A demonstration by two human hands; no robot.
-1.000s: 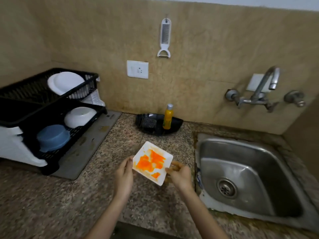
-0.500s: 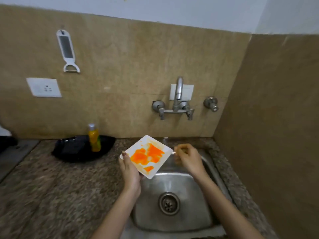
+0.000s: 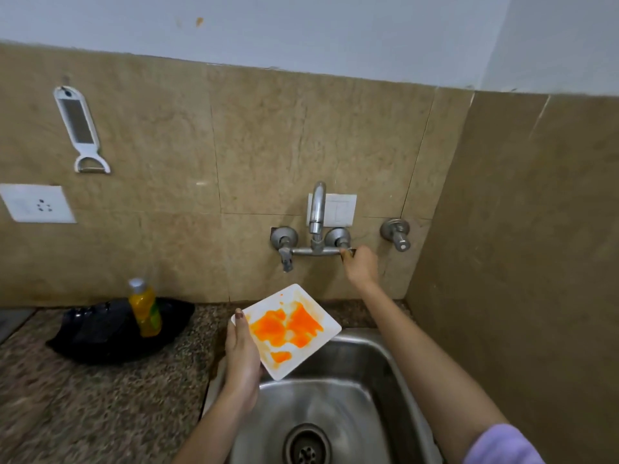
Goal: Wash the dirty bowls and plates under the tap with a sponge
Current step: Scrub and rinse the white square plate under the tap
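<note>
Left hand (image 3: 242,358) grips the square white plate (image 3: 288,329) by its left edge, thumb lying over the rim, fingers under; the plate is tilted above the left rear corner of the steel sink (image 3: 375,360), its face smeared with orange sauce.

Left to right across the scene: a white grater-peeler (image 3: 80,128) hangs on the tiled wall; below it a white wall socket (image 3: 37,203), no writing legible. On the speckled granite counter (image 3: 83,406) sits a black dish (image 3: 110,333) holding a bottle of yellow liquid (image 3: 144,311); its green label is too blurred to read any brand. Something dark lies in the dish beside the bottle, possibly a scrub pad, cannot tell. Then plate and sink, with the drain (image 3: 306,445) near the bottom edge. On the wall above the sink, the tap (image 3: 316,212), its spout facing the camera, with no water visible. A separate valve (image 3: 397,233) sits further right.

Right hand (image 3: 361,266) is closed round the tap's right-side handle, fingers wrapped; a lilac sleeve (image 3: 502,447) shows at lower right.

Against half a second ago: the right hand was then loose in the air beside the plate and has since reached up to the tap handle. The plate remains in the left hand alone, now slightly lower and over the sink's edge. One second ago both hands held it above the counter, with a dish rack in view at left.
</note>
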